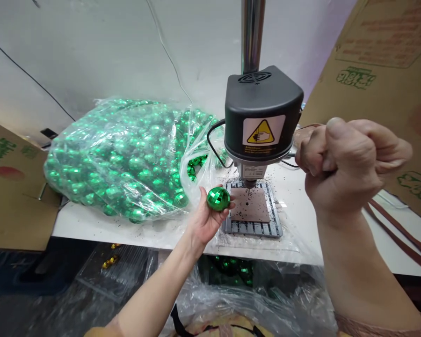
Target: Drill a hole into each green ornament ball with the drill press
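A shiny green faceted ball, like a mirror-ball ornament [218, 198], rests in the fingers of my left hand [207, 216], palm up, just left of the drill press base. My right hand [349, 161] is closed in a fist at the right side of the black drill press [263, 112]. A short metal rod of the feed handle [292, 155] runs from the machine into that fist; the rest of it is hidden. Below the drill chuck [250, 183], a brown board [250, 206] with a small dark hole lies on the slotted metal base [254, 229].
A large clear plastic bag [115, 159] full of green balls lies on the white table [154, 231], its mouth towards the drill press. Cardboard boxes [14, 187] stand at both sides. Dark shavings litter the base. Below the table edge, plastic film [280, 299] covers more green balls.
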### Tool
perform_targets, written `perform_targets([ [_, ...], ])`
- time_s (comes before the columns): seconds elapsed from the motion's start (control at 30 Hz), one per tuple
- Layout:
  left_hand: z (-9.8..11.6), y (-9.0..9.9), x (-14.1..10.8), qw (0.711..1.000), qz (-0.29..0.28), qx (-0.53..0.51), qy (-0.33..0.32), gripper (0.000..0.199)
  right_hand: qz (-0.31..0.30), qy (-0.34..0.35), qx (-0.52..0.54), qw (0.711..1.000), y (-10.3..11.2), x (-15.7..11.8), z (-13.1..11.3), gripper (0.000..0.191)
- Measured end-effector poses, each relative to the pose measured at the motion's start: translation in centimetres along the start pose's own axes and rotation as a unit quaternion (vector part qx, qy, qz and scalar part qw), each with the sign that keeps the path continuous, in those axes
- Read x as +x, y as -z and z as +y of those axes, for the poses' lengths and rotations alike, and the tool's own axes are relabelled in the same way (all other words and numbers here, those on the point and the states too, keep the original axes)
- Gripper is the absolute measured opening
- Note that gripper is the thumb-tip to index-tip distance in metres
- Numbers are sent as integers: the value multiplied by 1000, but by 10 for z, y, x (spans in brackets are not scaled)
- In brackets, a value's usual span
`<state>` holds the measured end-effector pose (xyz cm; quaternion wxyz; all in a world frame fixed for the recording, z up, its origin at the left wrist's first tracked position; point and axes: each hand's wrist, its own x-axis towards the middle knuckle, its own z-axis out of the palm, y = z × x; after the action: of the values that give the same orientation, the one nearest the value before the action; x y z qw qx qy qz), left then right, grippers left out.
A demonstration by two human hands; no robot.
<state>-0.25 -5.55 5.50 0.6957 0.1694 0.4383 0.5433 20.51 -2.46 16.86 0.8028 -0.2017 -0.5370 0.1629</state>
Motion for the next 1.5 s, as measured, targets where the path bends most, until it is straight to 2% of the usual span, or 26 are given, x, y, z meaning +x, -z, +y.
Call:
perform_targets([
  [0.07,-4,-1,5,998,-4,-52,45,46,-3,8,3,1000,0,0,1,51],
  [0.13,-8,0,8,996,-1,-86,28,32,-6,14,5,1000,1,1,2,52],
  [0.23,-11,2,11,996,-22,-92,4,26,-11,12,10,1000,1,1,2,52],
  [0.37,-8,4,17,996,-10,-84,26,11,-6,8,8,1000,1,0,3,51],
  [0.43,-7,6,20,997,-4,-65,37,18,-4,6,8,1000,1,0,3,51],
  [0.53,-8,11,25,999,-33,-14,34,37,3,4,6,1000,2,0,4,51],
  [0.73,-15,19,33,992,-67,42,-95,63,2,-2,3,1000,1,-1,4,53],
  [0.9,-21,20,45,979,-54,121,-154,60,-4,9,26,1000,-2,0,2,51],
  [1.0,-28,18,52,967,-68,153,-191,60,-11,8,26,1000,-2,1,1,50],
  [1.3,-40,20,69,945,-108,234,-202,52,-15,16,22,1000,1,2,1,49],
  [1.5,-43,21,73,929,-122,273,-217,45,-14,14,11,1000,0,2,1,51],
])
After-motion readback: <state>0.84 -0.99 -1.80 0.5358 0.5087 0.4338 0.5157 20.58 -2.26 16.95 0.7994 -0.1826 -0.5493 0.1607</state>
